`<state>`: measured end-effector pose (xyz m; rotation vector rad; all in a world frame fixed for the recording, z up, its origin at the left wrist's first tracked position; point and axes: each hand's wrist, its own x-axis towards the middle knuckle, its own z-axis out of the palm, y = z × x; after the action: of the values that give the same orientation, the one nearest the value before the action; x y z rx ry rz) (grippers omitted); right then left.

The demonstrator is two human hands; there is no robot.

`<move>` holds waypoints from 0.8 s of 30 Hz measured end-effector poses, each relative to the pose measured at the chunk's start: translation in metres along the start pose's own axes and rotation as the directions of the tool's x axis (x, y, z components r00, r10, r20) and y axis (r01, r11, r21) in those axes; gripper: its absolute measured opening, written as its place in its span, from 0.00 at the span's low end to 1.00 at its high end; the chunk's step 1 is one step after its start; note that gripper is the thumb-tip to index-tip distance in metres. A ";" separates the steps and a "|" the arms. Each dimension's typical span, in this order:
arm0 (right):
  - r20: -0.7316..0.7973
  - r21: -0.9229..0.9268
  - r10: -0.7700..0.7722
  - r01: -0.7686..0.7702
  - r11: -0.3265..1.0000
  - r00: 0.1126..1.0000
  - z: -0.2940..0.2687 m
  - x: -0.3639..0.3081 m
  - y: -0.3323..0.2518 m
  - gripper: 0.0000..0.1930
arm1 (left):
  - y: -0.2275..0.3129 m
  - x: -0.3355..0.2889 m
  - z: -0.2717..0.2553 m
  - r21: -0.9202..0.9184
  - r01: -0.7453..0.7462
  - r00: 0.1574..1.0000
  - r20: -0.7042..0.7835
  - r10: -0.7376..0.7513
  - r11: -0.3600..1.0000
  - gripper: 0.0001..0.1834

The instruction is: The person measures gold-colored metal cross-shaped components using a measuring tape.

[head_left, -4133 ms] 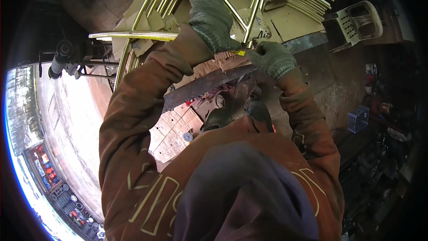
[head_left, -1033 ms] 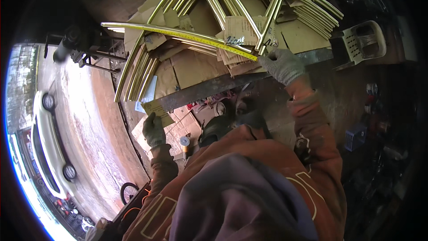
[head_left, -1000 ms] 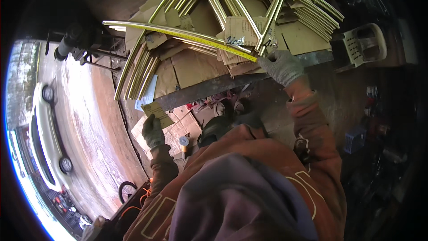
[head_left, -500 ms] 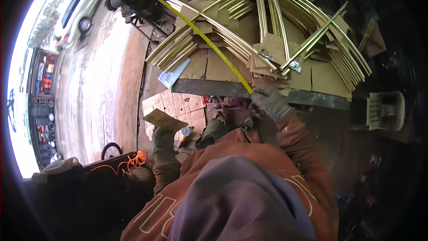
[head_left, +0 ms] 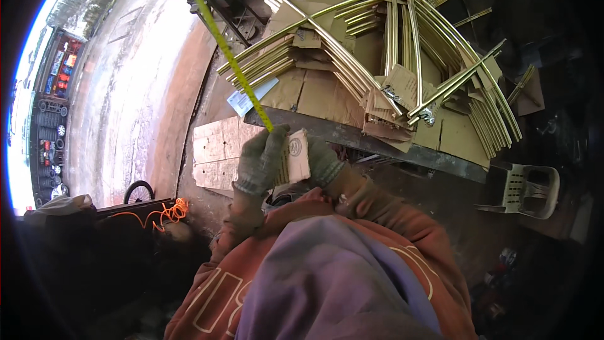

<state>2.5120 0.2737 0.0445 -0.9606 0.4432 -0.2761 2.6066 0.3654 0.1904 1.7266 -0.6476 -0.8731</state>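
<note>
The left hand [head_left: 261, 160], in a grey knit glove, is clamped on the near end of a long yellow tape measure blade [head_left: 236, 69], seemingly steadying it against a small brown cardboard piece [head_left: 297, 156] between the hands. The gloved right hand [head_left: 324, 162] meets the cardboard's other side; its fingers are hidden, so its grip cannot be told. Beyond, shiny gold metal tubes [head_left: 389, 38] lie stacked on a dark-edged workbench [head_left: 314, 127], brown cardboard sheets [head_left: 399, 82] probably guarding their finish. A beige plastic chair [head_left: 516, 189] stands right; a bright yard [head_left: 126, 101] opens left.

1 yellow tape blade [head_left: 229, 56] slants across the left, barring the way there. Gold tubes [head_left: 391, 38] crowd the bench [head_left: 340, 135]; between right sleeve [head_left: 402, 217] and chair [head_left: 513, 187] a hand could pass.
</note>
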 end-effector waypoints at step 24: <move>-0.591 -0.643 -0.306 -0.207 0.737 0.746 -0.121 0.126 -0.269 0.17 | -0.007 0.101 -0.267 0.249 -0.112 0.903 0.429 -0.005 0.962 0.29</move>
<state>2.5561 -0.0142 0.1796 -1.6053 1.2595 -0.5430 2.8821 0.4379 0.2092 1.7547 -1.1465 -1.1824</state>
